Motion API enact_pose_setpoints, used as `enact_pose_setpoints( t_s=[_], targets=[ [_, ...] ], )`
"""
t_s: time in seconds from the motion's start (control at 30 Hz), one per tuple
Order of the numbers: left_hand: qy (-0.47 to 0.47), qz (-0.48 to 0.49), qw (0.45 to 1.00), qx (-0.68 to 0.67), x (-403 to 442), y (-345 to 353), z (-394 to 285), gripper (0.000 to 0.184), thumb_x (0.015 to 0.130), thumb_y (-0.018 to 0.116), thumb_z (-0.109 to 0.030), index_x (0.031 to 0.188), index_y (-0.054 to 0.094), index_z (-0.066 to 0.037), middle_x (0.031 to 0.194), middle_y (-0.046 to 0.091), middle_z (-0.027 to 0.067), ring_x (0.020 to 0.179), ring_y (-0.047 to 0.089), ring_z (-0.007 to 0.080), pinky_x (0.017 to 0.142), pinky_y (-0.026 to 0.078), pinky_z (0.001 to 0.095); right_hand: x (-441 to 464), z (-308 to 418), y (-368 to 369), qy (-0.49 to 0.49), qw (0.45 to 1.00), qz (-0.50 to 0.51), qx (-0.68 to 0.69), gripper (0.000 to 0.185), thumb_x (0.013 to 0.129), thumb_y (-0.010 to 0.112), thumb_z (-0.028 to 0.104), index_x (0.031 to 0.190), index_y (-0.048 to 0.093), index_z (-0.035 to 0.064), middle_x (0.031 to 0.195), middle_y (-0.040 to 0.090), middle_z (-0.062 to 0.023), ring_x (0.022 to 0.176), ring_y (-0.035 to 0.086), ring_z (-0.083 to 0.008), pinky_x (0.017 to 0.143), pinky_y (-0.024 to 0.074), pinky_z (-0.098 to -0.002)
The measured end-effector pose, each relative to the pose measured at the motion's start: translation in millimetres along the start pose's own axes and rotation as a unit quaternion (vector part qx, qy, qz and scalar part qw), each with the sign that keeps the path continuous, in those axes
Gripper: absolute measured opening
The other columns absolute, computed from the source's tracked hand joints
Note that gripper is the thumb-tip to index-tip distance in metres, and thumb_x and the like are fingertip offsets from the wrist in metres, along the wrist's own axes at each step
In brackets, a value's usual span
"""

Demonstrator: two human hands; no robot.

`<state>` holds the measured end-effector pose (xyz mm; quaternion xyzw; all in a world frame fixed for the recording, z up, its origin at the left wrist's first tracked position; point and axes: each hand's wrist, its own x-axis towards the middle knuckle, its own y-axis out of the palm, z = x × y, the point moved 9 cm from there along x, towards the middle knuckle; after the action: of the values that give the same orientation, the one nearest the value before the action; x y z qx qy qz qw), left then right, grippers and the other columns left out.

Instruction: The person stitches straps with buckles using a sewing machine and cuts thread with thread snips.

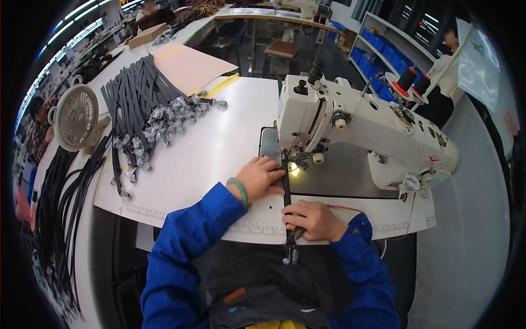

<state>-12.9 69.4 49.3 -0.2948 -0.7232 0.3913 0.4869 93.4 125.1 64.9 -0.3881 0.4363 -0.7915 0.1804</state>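
A narrow dark strap (286, 189) runs from under the sewing machine's (329, 115) needle area toward me, over the table's front edge. Its near end carries a plastic-wrapped metal clip (290, 256) that hangs in front of my apron. My left hand (259, 180) rests on the tabletop to the left of the strap, fingers stretched out and fingertips touching its edge close to the presser foot. Closer to me, my right hand (313, 220) is closed on the strap, fingers curled round it. A small lamp lights the needle area.
Many grey straps with wrapped clips (142, 104) lie heaped at the table's left, beside a pink sheet (192, 66). A small fan (76, 116) stands further left, above hanging black straps (66, 203). Thread spools (407, 78) stand behind the machine. Other people are in the background.
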Motion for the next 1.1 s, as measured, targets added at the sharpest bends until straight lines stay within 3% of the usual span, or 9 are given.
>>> enact_pose_setpoints(
  t_s=[0.43, 0.73, 1.1],
  targets=[
    [-0.008, 0.005, 1.000, -0.001, -0.2, -0.3, 1.8, 0.048, 0.069, 0.069, -0.041, 0.101, 0.064, -0.006, 0.105, 0.059, 0.0050, 0.098, 0.054, 0.0228, 0.084, 0.043, 0.0348, -2.9, 1.5, -7.1, -0.016, 0.999, -0.040, 0.023, 0.020, 0.067, 0.068, 0.006, 0.085, 0.059, 0.0044, 0.088, 0.061, -0.0051, 0.070, 0.060, -0.0214, 0.055, 0.0492, -0.0306],
    [-0.014, 0.004, 1.000, -0.013, -0.2, 1.2, 3.3, 0.047, 0.067, 0.070, -0.039, 0.099, 0.065, -0.006, 0.105, 0.060, 0.0053, 0.098, 0.054, 0.0221, 0.084, 0.043, 0.0347, -9.5, -7.7, -9.4, 0.021, 0.999, -0.040, 0.008, 0.036, 0.053, 0.062, 0.000, 0.089, 0.061, 0.0042, 0.099, 0.063, -0.0049, 0.074, 0.065, -0.0209, 0.059, 0.0516, -0.0306],
    [0.007, -0.040, 0.999, -0.032, 0.9, 3.2, 3.9, 0.020, 0.072, 0.067, -0.020, 0.086, 0.069, -0.005, 0.089, 0.064, 0.0034, 0.086, 0.057, 0.0190, 0.077, 0.046, 0.0299, 4.0, -41.5, -16.3, 0.033, 0.998, -0.037, -0.025, 0.031, 0.053, 0.060, -0.003, 0.082, 0.063, 0.0074, 0.096, 0.066, -0.0017, 0.064, 0.062, -0.0198, 0.054, 0.0492, -0.0297]
  ],
)
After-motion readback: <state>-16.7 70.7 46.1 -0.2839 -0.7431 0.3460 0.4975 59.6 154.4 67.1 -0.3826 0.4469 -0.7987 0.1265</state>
